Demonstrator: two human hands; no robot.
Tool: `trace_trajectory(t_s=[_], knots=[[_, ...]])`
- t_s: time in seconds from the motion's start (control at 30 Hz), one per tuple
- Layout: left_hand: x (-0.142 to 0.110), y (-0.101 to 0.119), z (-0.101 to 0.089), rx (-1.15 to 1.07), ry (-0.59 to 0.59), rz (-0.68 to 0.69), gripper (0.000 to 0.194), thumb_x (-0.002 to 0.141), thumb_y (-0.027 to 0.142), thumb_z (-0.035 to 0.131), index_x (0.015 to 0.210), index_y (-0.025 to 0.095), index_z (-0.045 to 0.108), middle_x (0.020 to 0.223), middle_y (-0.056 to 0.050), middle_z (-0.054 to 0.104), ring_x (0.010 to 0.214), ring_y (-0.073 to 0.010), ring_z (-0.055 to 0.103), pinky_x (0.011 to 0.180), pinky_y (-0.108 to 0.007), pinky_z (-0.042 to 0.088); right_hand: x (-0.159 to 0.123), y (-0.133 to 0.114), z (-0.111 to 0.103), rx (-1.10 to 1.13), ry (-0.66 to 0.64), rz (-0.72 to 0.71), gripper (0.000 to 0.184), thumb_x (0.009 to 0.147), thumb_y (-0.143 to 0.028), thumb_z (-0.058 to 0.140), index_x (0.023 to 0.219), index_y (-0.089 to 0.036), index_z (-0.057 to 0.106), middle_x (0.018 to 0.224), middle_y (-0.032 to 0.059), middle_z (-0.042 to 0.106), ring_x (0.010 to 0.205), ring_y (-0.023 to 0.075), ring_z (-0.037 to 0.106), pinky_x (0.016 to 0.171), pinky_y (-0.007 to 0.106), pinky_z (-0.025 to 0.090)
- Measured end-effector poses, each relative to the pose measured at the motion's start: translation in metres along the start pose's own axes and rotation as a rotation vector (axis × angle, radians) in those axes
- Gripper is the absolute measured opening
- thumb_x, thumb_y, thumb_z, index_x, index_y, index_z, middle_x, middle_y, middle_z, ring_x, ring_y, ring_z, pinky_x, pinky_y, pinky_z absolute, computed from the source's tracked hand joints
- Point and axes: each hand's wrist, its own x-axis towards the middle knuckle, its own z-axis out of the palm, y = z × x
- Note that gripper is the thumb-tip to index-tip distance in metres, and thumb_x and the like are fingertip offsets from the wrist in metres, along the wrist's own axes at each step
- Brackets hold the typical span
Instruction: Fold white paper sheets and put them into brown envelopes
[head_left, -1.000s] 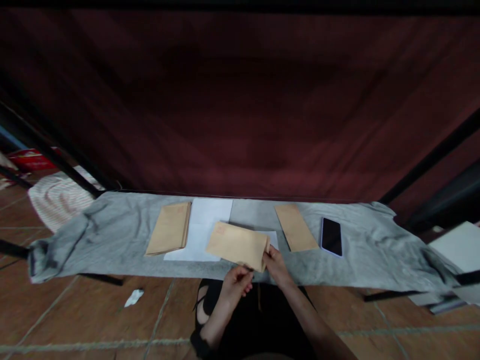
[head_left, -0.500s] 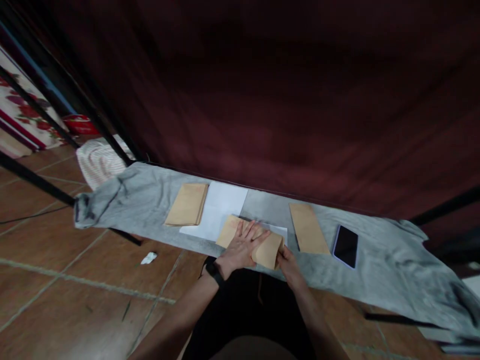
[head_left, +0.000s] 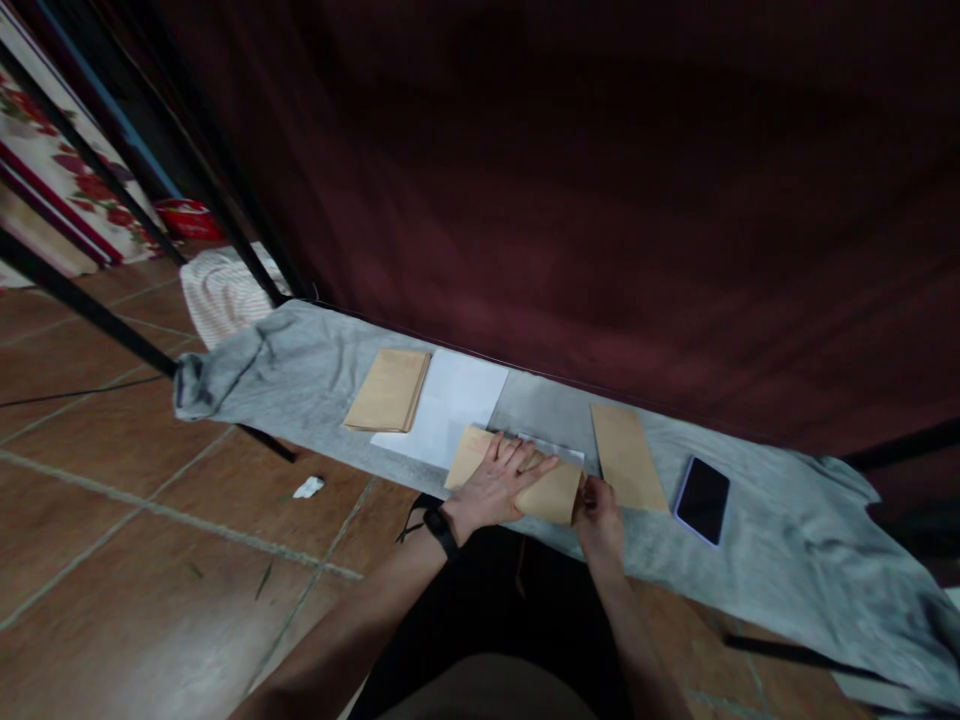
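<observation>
A brown envelope (head_left: 555, 497) lies crosswise near the front edge of the cloth-covered bench. My left hand (head_left: 495, 488) rests flat on it with fingers spread, a dark band at the wrist. At the envelope's right end, my right hand (head_left: 600, 520) is closed, with its curled fingers pinching the edge. A strip of white paper (head_left: 564, 454) shows behind the envelope; whether it lies beneath or inside I cannot tell. To the left are a larger white sheet (head_left: 459, 395) and a stack of brown envelopes (head_left: 387, 388). A single brown envelope (head_left: 630, 460) lies to the right.
A phone (head_left: 703, 500) with a pale purple edge lies on the grey cloth (head_left: 795, 540) at the right. Behind the bench hangs a dark red curtain (head_left: 562, 250). Black metal bars (head_left: 90, 310) stand at the left. A white scrap (head_left: 308, 487) is on the tiled floor.
The envelope's raised right end now lies flatter. My right hand has turned and closed at that edge, while my left hand stays pressed on top. The view has shifted slightly.
</observation>
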Motion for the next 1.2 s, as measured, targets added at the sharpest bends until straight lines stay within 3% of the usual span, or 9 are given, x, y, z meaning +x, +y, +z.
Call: trace_trajectory(t_s=[0.07, 0.13, 0.3, 0.4, 0.57, 0.8, 1.0, 1.1, 1.2], knots=[[-0.001, 0.0, 0.002, -0.008, 0.011, -0.019, 0.099, 0.077, 0.041, 0.073, 0.159, 0.029, 0.018, 0.15, -0.014, 0.041, 0.14, -0.036, 0.034, 0.119, -0.06, 0.012, -0.003, -0.008, -0.01, -0.015, 0.074, -0.061, 0.03, 0.086, -0.042, 0.053, 0.106, -0.021, 0.062, 0.104, 0.0101, 0.068, 0.095, 0.0248, 0.064, 0.086, 0.039, 0.051], [-0.003, 0.001, 0.004, -0.021, 0.02, -0.043, 0.103, 0.075, 0.043, 0.075, 0.159, 0.027, 0.017, 0.151, -0.016, 0.04, 0.141, -0.0368, 0.033, 0.119, -0.06, 0.013, -0.007, -0.018, -0.017, 0.005, -0.009, -0.103, 0.027, 0.09, -0.04, 0.048, 0.103, -0.022, 0.064, 0.1, 0.0087, 0.069, 0.093, 0.0233, 0.064, 0.085, 0.037, 0.05], [-0.014, 0.005, 0.007, -0.051, 0.003, 0.01, 0.103, 0.073, 0.036, 0.074, 0.159, 0.028, 0.018, 0.151, -0.014, 0.042, 0.142, -0.0356, 0.033, 0.12, -0.06, 0.012, -0.007, -0.037, -0.029, 0.154, -0.602, 0.0, 0.02, 0.082, -0.025, 0.048, 0.078, -0.022, 0.068, 0.077, 0.0019, 0.066, 0.081, 0.0199, 0.061, 0.081, 0.032, 0.048], [-0.024, 0.008, 0.009, -0.078, -0.013, 0.054, 0.104, 0.073, 0.035, 0.074, 0.159, 0.027, 0.017, 0.152, -0.013, 0.041, 0.144, -0.0358, 0.031, 0.121, -0.06, 0.013, -0.006, -0.041, -0.033, 0.36, -0.831, 0.157, 0.02, 0.073, -0.022, 0.056, 0.087, -0.023, 0.071, 0.081, -0.0003, 0.065, 0.082, 0.0177, 0.058, 0.08, 0.03, 0.046], [-0.035, 0.01, 0.012, -0.064, -0.067, 0.1, 0.103, 0.07, 0.024, 0.072, 0.158, 0.03, 0.02, 0.153, -0.012, 0.038, 0.147, -0.0348, 0.027, 0.122, -0.061, 0.011, -0.013, -0.041, -0.026, 0.561, -0.916, 0.517, 0.049, 0.054, -0.017, 0.066, 0.102, -0.022, 0.07, 0.079, -0.0028, 0.06, 0.067, 0.0123, 0.049, 0.054, 0.021, 0.033], [-0.028, 0.0, 0.01, -0.041, -0.102, 0.107, 0.106, 0.07, 0.029, 0.074, 0.159, 0.031, 0.017, 0.159, -0.011, 0.031, 0.147, -0.0341, 0.027, 0.121, -0.057, 0.016, -0.019, -0.052, -0.032, 0.638, -0.712, 0.37, 0.038, 0.071, -0.03, 0.072, 0.108, -0.024, 0.071, 0.089, 0.0006, 0.068, 0.08, 0.0161, 0.06, 0.07, 0.027, 0.047], [-0.022, 0.0, 0.012, -0.041, -0.058, 0.032, 0.102, 0.074, 0.027, 0.071, 0.159, 0.03, 0.015, 0.143, -0.012, 0.049, 0.135, -0.0336, 0.043, 0.115, -0.053, 0.029, -0.007, -0.038, -0.03, 0.455, -0.405, 0.165, 0.031, 0.082, -0.04, 0.063, 0.108, -0.025, 0.072, 0.096, 0.0039, 0.073, 0.091, 0.022, 0.067, 0.081, 0.036, 0.055], [-0.026, -0.004, 0.012, -0.016, -0.011, -0.058, 0.102, 0.076, 0.029, 0.07, 0.16, 0.027, 0.01, 0.138, -0.013, 0.052, 0.126, -0.033, 0.049, 0.109, -0.05, 0.036, 0.01, -0.018, -0.022, 0.22, -0.153, 0.115, 0.036, 0.084, -0.032, 0.06, 0.118, -0.024, 0.066, 0.106, 0.0055, 0.073, 0.086, 0.0201, 0.07, 0.078, 0.034, 0.057], [-0.034, -0.011, 0.011, 0.039, 0.044, -0.163, 0.106, 0.078, 0.032, 0.071, 0.16, 0.023, 0.005, 0.134, -0.014, 0.052, 0.12, -0.0325, 0.051, 0.105, -0.048, 0.039, 0.024, -0.005, -0.014, -0.142, -0.068, 0.071, 0.038, 0.089, -0.029, 0.055, 0.125, -0.02, 0.059, 0.112, 0.0095, 0.07, 0.084, 0.0196, 0.07, 0.077, 0.033, 0.057]])
